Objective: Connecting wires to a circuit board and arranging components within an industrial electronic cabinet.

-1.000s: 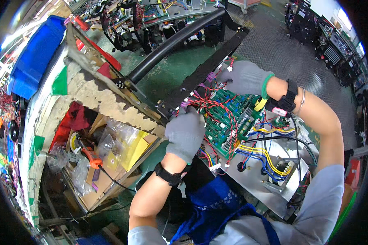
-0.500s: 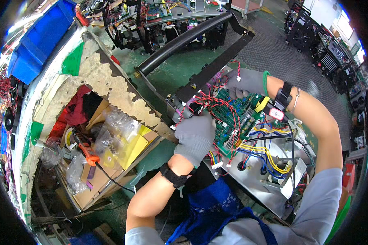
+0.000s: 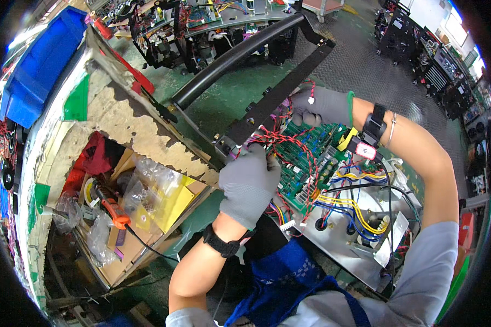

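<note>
My left hand (image 3: 249,186), in a grey glove, is closed at the red-and-black twisted wires (image 3: 281,139) beside the end of a black metal bar (image 3: 283,90). Its fingertips are partly hidden among the wires. My right hand (image 3: 323,106), gloved in grey with a green cuff, has its fingers curled by the bar's far side; what they hold is hidden. A red wire with a white connector (image 3: 311,100) rises beside it. Between and below both hands lies a green circuit board (image 3: 303,163) in an open metal chassis (image 3: 341,234), with yellow and blue cables (image 3: 360,210).
To the left, a worn bench (image 3: 133,117) has an opening with a cardboard box (image 3: 139,248), plastic bags and an orange-handled tool (image 3: 113,210). A blue bin (image 3: 41,71) stands on it. A black tube (image 3: 237,60) spans ahead; more electronic units (image 3: 202,32) stand behind.
My left hand has shifted left among the wires, closer to the end of the black bar. My right hand stays beside the bar. The whole view has moved slightly.
</note>
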